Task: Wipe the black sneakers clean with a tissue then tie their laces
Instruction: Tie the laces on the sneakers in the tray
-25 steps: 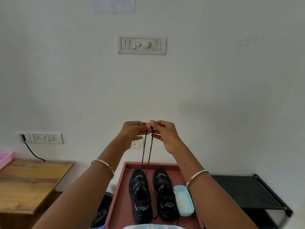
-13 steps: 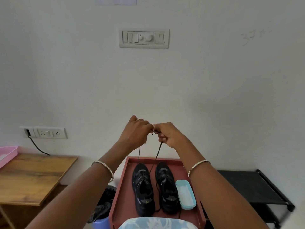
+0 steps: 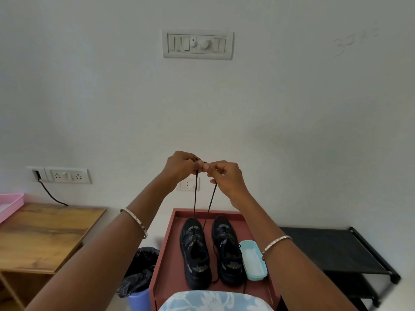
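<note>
Pinching both laces (image 3: pixel 195 198) taut above a sneaker (image 3: pixel 195 257) on the tray (image 3: pixel 165 261), my left hand (image 3: pixel 179 168) and right hand (image 3: pixel 228 179) touch, fingers curled.

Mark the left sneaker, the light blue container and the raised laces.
left sneaker (image 3: pixel 195 250), head view, laced upper.
light blue container (image 3: pixel 257 277), head view, near wall.
raised laces (image 3: pixel 195 198), head view, left strand.

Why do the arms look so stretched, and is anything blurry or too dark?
Head view: wide-angle lens stretches the forearms; soft, even light, no glare; black sneakers show little detail; laces pinched by left hand and right hand look sharp.
</note>
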A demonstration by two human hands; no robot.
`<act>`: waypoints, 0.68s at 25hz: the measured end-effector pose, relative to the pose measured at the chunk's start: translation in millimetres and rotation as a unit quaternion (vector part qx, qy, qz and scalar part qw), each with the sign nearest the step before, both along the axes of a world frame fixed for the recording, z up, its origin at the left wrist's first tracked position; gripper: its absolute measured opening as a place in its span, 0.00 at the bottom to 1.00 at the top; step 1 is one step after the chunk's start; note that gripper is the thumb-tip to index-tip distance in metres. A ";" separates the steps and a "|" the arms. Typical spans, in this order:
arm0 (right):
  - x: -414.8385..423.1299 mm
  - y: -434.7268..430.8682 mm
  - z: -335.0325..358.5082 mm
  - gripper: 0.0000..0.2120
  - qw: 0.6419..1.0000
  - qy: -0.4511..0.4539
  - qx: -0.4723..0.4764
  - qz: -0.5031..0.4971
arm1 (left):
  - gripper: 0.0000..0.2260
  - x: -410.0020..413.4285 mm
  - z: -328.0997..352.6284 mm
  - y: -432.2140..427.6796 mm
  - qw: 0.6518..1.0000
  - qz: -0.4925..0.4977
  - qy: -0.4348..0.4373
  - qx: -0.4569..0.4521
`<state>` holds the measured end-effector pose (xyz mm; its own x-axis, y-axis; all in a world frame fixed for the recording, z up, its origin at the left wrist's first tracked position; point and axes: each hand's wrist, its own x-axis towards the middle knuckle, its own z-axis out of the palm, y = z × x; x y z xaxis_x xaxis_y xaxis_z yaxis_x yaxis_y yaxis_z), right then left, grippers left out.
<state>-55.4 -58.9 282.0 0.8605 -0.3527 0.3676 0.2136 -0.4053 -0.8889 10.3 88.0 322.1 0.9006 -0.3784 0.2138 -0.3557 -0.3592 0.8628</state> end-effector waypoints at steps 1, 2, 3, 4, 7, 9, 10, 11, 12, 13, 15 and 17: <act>-0.4 1.7 4.7 0.11 1.000 -0.001 0.001 -0.006 | 0.06 -0.6 1.8 0.5 1.000 -0.002 0.012 -0.011; 0.6 2.9 7.0 0.10 1.000 -0.002 -0.005 -0.015 | 0.06 -0.6 3.2 1.6 1.000 -0.005 0.023 -0.020; 1.3 4.9 8.6 0.11 1.000 0.001 -0.009 -0.024 | 0.06 0.6 4.2 2.6 0.999 -0.010 0.036 -0.027; 2.8 6.9 8.6 0.12 0.999 0.006 -0.002 -0.033 | 0.06 2.0 4.8 3.6 0.998 -0.015 0.051 -0.031; 8.3 9.0 5.5 0.12 0.994 0.032 0.096 -0.027 | 0.06 6.6 1.5 5.4 0.996 -0.028 0.076 -0.023; 10.8 8.2 2.9 0.11 0.992 0.038 0.118 -0.032 | 0.07 8.1 -3.3 5.3 0.996 -0.036 0.079 -0.020; 12.3 8.1 2.3 0.11 0.992 0.037 0.112 -0.037 | 0.08 8.9 -5.2 5.4 0.995 -0.044 0.087 -0.023; 13.4 8.1 2.8 0.12 0.994 0.037 0.101 -0.038 | 0.09 10.2 -6.4 5.6 0.993 -0.054 0.100 -0.025; 14.0 7.6 4.3 0.13 0.995 0.038 0.082 -0.039 | 0.09 11.6 -6.6 5.9 0.991 -0.059 0.112 -0.031; 13.9 6.1 6.3 0.13 0.997 0.039 0.060 -0.041 | 0.10 13.9 -6.3 7.4 0.990 -0.056 0.122 -0.047; 13.5 -9.1 4.0 0.12 0.997 0.033 0.020 -0.063 | 0.10 26.5 -8.5 16.9 0.983 -0.012 0.150 -0.104; 11.1 -42.3 -11.8 0.12 0.992 0.049 -0.006 -0.113 | 0.08 47.8 -20.6 39.0 0.965 0.060 0.191 -0.170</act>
<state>-44.3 -101.2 270.1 0.7924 -0.5363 0.2906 0.0285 -0.4433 -0.8959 58.1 127.1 301.5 0.9714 -0.2323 -0.0485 0.0376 -0.0511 0.9980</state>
